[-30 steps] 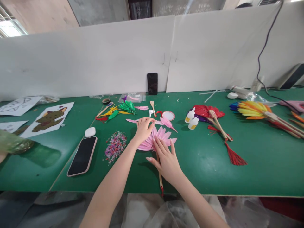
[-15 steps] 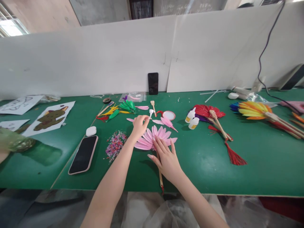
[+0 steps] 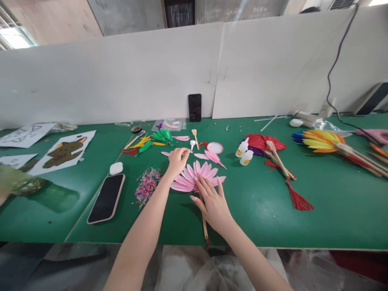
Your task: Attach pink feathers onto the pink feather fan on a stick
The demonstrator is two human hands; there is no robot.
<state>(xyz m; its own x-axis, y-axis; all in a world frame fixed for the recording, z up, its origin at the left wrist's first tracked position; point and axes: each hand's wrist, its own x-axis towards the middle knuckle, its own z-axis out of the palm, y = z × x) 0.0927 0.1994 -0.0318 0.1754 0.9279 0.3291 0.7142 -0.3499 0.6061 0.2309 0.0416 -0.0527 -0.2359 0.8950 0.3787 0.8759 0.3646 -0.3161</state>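
My right hand (image 3: 212,202) lies with its fingers stretched out on the base of a pink feather fan (image 3: 188,180). The fan's wooden handle (image 3: 204,222) runs down under the palm towards me and ends in a red cord. Just beyond the fan, my left hand (image 3: 178,161) is closed in a pinch. A small white nozzle-like piece (image 3: 192,143) stands right at its fingertips; whether they grip it is unclear. Loose pink feathers (image 3: 212,157) lie to the right of these fingers. Pink, purple and white bits (image 3: 148,188) are heaped left of my left forearm.
Two glue bottles (image 3: 244,152) stand right of the fan, near a red feather fan (image 3: 269,142) and a rainbow fan (image 3: 321,140). A phone (image 3: 106,199) lies at left, another phone (image 3: 195,107) leans on the white partition (image 3: 136,81). A person's green sleeve (image 3: 18,182) is at far left.
Both hands hold almost the same place and pose. The view has shifted very slightly, and the sleeve at far left has moved a little.
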